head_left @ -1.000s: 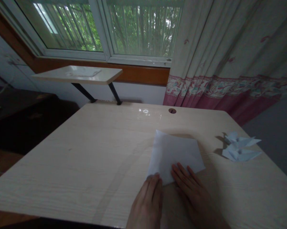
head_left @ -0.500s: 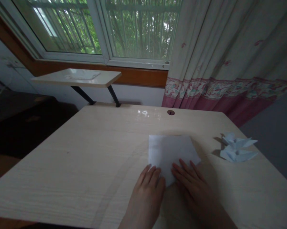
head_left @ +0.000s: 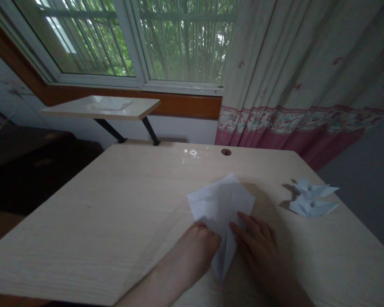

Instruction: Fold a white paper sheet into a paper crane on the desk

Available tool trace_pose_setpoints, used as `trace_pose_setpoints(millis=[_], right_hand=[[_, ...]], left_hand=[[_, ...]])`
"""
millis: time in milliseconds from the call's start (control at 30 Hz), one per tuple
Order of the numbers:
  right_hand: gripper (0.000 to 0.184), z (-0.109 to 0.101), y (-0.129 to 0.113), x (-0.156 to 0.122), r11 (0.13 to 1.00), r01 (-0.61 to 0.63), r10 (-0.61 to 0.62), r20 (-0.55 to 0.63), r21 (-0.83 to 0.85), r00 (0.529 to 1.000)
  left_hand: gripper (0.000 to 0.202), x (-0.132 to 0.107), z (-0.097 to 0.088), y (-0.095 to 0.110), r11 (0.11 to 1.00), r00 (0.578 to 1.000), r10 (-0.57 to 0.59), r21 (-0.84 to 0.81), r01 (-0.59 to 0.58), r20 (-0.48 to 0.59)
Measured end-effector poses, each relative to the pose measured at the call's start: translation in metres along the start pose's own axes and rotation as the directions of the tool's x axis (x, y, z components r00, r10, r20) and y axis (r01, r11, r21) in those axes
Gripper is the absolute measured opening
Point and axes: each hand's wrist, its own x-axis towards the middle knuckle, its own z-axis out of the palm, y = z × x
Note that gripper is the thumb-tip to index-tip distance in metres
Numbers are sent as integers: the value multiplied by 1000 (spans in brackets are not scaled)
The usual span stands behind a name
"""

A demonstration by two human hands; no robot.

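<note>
A white sheet of paper (head_left: 220,202) lies on the light wooden desk (head_left: 115,213), turned like a diamond with a fold line down its middle and its near corner lifted. My left hand (head_left: 196,247) is curled with its fingertips pinching the sheet's left near edge. My right hand (head_left: 258,245) lies flat beside it, fingers stretched, pressing the paper's right near edge onto the desk.
Two folded white paper figures (head_left: 311,200) sit near the desk's right edge. A cable hole (head_left: 226,152) is at the back of the desk. Behind stand a small raised shelf (head_left: 102,106), a window and a pink-bordered curtain (head_left: 307,85).
The sheet has turned counterclockwise from a square lying flat to a diamond. My left hand went from flat to curled on the paper's edge, and its forearm has come further into view.
</note>
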Motion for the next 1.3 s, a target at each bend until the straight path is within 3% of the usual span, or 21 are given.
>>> trace_pose_setpoints(millis=[67, 133, 200, 333, 467, 733, 1033, 1300], right_hand=[[38, 3, -1, -1, 1000, -14, 14, 3, 21, 1000], [39, 6, -3, -2, 999, -23, 23, -14, 49, 1000], [39, 8, -4, -2, 996, -29, 32, -31, 81, 999], [37, 5, -6, 2, 993, -26, 27, -6, 115, 1000], [35, 2, -6, 8, 994, -35, 32, 32, 106, 999], [38, 11, -9, 8, 997, -32, 36, -51, 77, 998], [45, 16, -11, -6, 996, -11, 6, 60, 83, 998], [47, 22, -10, -8, 993, -10, 9, 10, 116, 1000]], left_hand=[[23, 12, -8, -15, 993, 999, 25, -119, -20, 46], [21, 28, -10, -29, 973, 994, 104, -210, -99, 15], [23, 44, -6, -41, 957, 989, 129, -253, -145, -78], [29, 62, 11, -51, 958, 984, 140, -235, -163, -113], [37, 61, 21, -56, 973, 982, 143, -165, -163, -126], [36, 49, 33, -61, 996, 968, 78, -27, -87, -239], [36, 52, 30, -52, 999, 980, 25, -21, -30, -198], [38, 54, 33, -52, 999, 978, 39, -8, -41, -203]])
